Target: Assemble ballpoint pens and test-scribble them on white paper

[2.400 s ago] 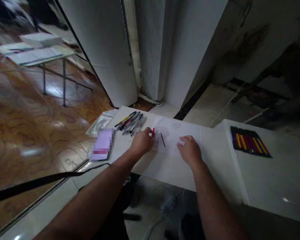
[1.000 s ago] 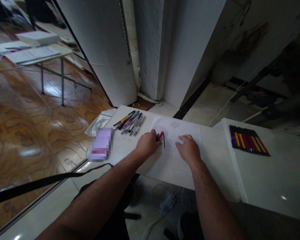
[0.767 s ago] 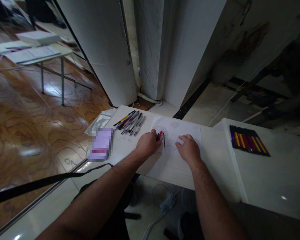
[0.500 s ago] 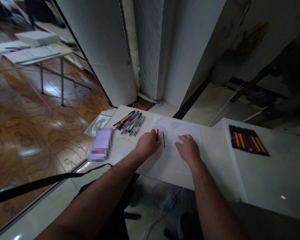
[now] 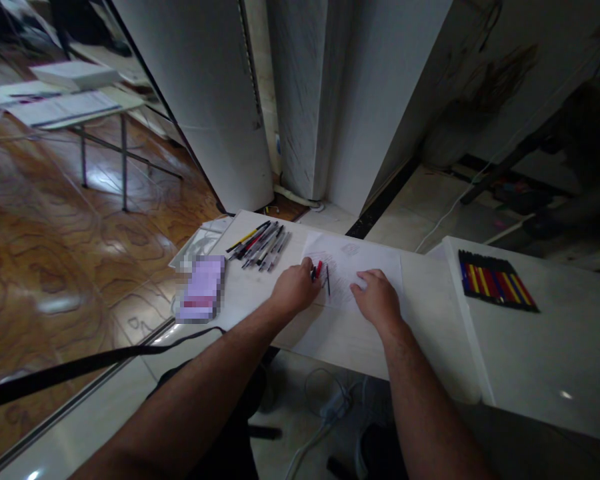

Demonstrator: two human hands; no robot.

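Note:
My left hand (image 5: 294, 288) is closed around a red pen (image 5: 318, 270), its tip down on a white sheet of paper (image 5: 355, 261) covered with red scribbles. A black pen (image 5: 328, 281) lies loose on the sheet just right of the red one. My right hand (image 5: 377, 299) rests flat on the paper with fingers spread, holding nothing. The sheet lies on a narrow white table (image 5: 420, 313).
A row of several pens (image 5: 261, 245) lies at the table's far left. A blurred purple object (image 5: 201, 289) sits near its left end. A case of coloured pens (image 5: 495, 281) rests on the adjoining white table on the right. White pillars stand behind; cables run underneath.
The red pen has shifted back and forth over the paper in small strokes, and more red marks show on the sheet. My right hand has stayed flat in place.

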